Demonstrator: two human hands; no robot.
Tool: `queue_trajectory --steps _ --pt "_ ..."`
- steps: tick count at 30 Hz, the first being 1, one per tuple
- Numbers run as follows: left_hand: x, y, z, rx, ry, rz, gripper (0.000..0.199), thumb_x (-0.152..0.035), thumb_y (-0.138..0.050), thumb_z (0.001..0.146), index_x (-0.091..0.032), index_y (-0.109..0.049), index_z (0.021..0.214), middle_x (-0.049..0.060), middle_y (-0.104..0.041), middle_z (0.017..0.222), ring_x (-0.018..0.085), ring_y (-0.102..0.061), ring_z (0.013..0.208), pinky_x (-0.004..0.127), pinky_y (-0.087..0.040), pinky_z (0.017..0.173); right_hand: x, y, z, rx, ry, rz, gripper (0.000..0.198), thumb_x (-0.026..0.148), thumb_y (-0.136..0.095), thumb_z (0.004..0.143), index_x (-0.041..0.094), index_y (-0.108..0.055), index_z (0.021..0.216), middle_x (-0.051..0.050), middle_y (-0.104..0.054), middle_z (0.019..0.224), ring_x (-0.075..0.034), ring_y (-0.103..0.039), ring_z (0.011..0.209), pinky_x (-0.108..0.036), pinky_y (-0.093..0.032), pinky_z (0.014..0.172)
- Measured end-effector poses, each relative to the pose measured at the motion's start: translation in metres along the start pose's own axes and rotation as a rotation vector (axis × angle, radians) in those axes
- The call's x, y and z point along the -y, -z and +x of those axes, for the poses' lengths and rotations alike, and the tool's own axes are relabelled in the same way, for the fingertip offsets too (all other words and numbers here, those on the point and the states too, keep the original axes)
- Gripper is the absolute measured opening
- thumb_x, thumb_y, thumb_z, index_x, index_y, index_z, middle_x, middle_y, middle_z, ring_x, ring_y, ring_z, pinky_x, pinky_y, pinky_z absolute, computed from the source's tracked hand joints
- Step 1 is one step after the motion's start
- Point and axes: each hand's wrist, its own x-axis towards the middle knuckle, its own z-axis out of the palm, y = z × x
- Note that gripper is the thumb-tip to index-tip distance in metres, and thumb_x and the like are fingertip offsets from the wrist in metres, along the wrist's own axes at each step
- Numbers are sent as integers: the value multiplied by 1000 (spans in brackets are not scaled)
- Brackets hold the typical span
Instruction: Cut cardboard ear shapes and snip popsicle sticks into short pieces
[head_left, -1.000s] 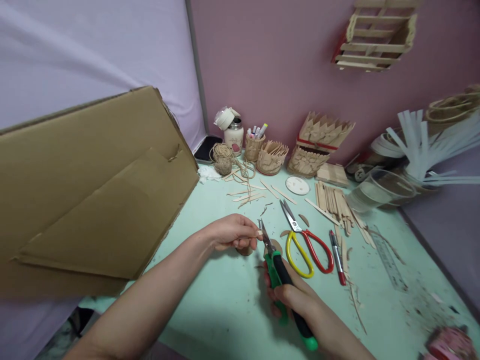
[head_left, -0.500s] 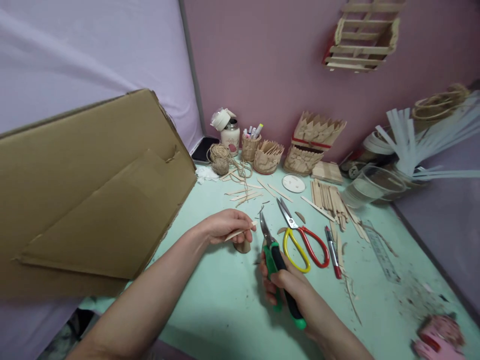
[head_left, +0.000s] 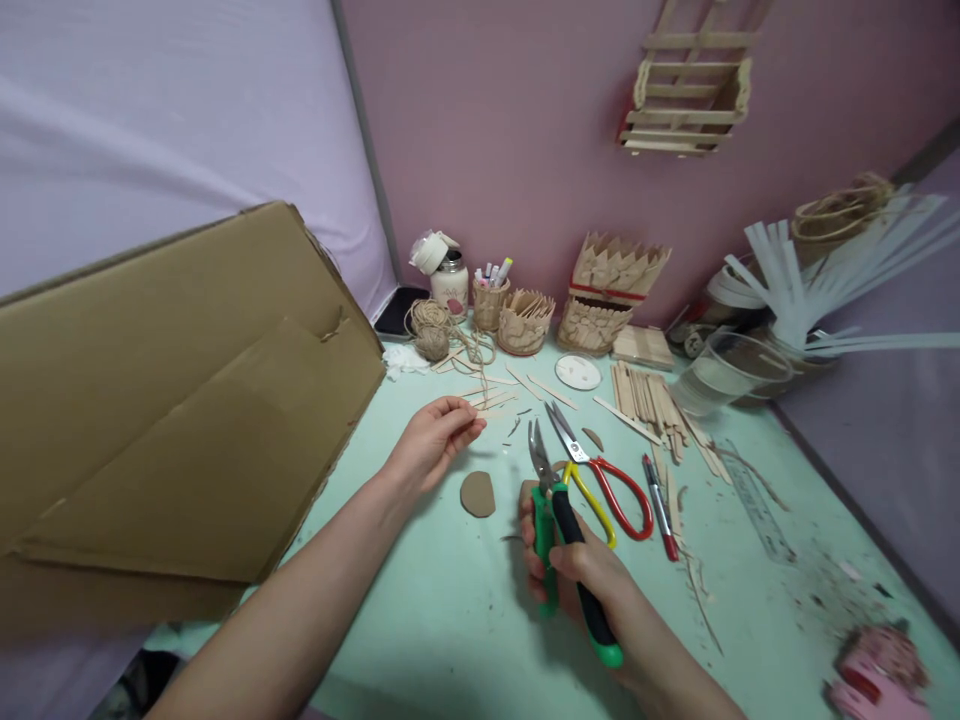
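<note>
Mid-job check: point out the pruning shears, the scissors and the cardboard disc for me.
Pruning shears (head_left: 567,518): head view, on the black handle.
Scissors (head_left: 575,451): head view, at the pivot screw.
Cardboard disc (head_left: 478,494): head view, middle of its flat face.

The right hand (head_left: 604,572) partly hides the cutters (head_left: 564,507) — at the handles.

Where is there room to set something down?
The table between left forearm and right hand, nearer than the cardboard disc; a strip between left hand and cardboard sheet. Crowded: back, cups and twine; right, scissors, marker and sticks.
</note>
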Motion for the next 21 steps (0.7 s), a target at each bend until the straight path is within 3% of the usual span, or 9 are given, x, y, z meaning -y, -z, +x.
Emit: queue_trajectory --steps 4,9,15,18,21 --pt "2 -3 -2 -48 48 -31 14 -6 -65 74 -13 -54 71 1 -60 72 6 -62 69 15 -54 72 2 -1 -3 9 24 -128 24 28 -54 69 23 -55 92 0 -48 80 -17 -44 70 -29 -39 65" --pt "5 -3 -5 42 145 48 11 -6 -63 74 -12 -60 83 1 -60 70 7 -62 64 16 -53 66 5 2 -4 28 6 -234 38 28 -53 72 24 -51 109 -2 -52 92 -18 -47 78 -30 -38 70" --pt "7 -3 -11 215 191 297 25 -16 -61 75 -9 -69 97 0 -56 60 4 -46 51 15 -35 50 5 4 -3 22 27 -270 38 31 -52 70 23 -52 107 -1 -50 85 -18 -44 74 -30 -36 67" --pt "6 -4 -13 260 175 454 26 -21 -62 74 -9 -71 95 -3 -49 53 5 -38 47 18 -26 47 7 4 -4 28 14 -269 41 29 -53 71 23 -49 112 -2 -50 90 -19 -45 78 -30 -37 69" --pt "6 -4 -15 296 145 533 28 -35 -68 72 -11 -69 86 -4 -47 53 5 -34 46 21 -23 47 9 5 -5 74 12 -319 33 26 -52 73 23 -50 106 -2 -50 91 -19 -46 79 -30 -38 71"
